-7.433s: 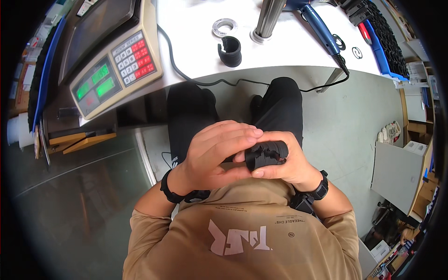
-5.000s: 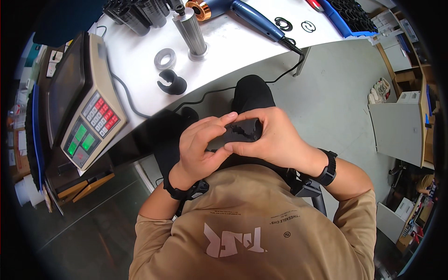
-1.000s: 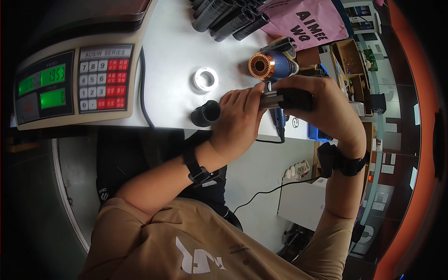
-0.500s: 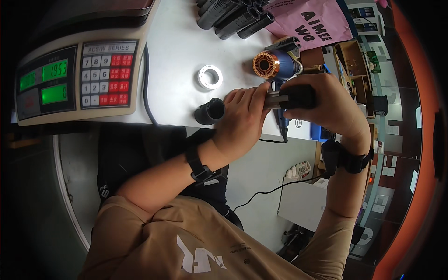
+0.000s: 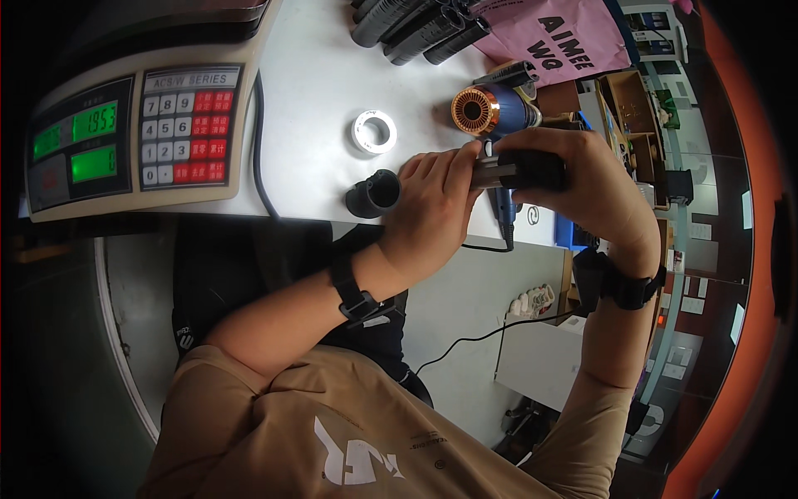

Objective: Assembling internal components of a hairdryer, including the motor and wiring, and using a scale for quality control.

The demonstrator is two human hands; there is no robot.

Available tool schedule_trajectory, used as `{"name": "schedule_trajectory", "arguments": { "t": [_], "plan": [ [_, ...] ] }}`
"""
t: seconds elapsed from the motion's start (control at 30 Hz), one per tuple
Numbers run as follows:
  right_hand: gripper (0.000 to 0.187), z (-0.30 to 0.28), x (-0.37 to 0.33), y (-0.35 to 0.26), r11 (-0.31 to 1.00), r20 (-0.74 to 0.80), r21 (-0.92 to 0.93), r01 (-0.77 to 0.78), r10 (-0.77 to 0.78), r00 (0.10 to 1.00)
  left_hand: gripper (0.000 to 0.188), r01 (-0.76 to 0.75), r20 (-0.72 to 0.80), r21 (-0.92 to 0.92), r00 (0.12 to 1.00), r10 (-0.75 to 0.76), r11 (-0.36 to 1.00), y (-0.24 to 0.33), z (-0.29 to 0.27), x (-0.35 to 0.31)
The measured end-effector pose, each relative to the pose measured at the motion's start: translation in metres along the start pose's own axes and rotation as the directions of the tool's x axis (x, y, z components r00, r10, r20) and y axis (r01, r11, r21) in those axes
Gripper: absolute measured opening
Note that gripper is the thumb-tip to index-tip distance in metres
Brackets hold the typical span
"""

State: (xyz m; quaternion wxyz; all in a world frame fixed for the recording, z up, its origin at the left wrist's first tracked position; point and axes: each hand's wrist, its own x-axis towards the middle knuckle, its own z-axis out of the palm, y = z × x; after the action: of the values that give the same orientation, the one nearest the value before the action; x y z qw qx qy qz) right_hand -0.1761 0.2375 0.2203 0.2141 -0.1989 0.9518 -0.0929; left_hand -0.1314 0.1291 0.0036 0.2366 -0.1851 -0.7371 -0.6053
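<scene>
In my right hand (image 5: 594,183) is a black-handled tool (image 5: 532,170) with a grey metal end, and the fingers are closed around it. The metal end points left and meets the fingers of my left hand (image 5: 432,200). Those fingers lie close together and curl over, and the back of the hand hides whatever is under them. Just left of that hand, a short black tube (image 5: 372,195) shows its open end near the table's front edge. Behind the tube lies a white ring-shaped roll (image 5: 359,133). A blue hair dryer (image 5: 509,112) with a copper-coloured grille lies beyond my hands.
A scale (image 5: 137,200) with a lit green display and keypad stands at the left, a black cable (image 5: 259,158) beside it. Several black tubes (image 5: 416,33) are piled at the back near a pink bag (image 5: 573,41). Brown boxes (image 5: 632,91) line the right side.
The whole view has shifted slightly. Both hands hold nearly the same place and grip, and the black-handled tool has barely moved.
</scene>
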Motion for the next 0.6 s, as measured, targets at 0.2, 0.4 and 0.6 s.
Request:
{"name": "schedule_trajectory", "arguments": {
  "t": [0.2, 0.4, 0.6],
  "plan": [
    [0.055, 0.004, 0.001, -0.002, 0.998, -0.032, -0.024, 0.064, -0.065, 0.997, 0.056, 0.009, 0.012, -0.009, 1.0, -0.008, 1.0, 0.001, -0.002, 0.0],
    [0.054, 0.006, 0.001, 0.008, 0.984, -0.065, 0.002, 0.176, -0.176, 0.982, 0.055, 0.001, 0.008, 0.005, 1.0, -0.001, 1.0, 0.001, -0.002, 0.001],
    [0.049, -0.006, 0.003, -0.004, 0.997, 0.046, -0.07, 0.02, -0.017, 0.999, 0.054, 0.01, 0.019, 0.002, 1.0, -0.01, 1.0, 0.002, -0.003, 0.001]
  ]
}}
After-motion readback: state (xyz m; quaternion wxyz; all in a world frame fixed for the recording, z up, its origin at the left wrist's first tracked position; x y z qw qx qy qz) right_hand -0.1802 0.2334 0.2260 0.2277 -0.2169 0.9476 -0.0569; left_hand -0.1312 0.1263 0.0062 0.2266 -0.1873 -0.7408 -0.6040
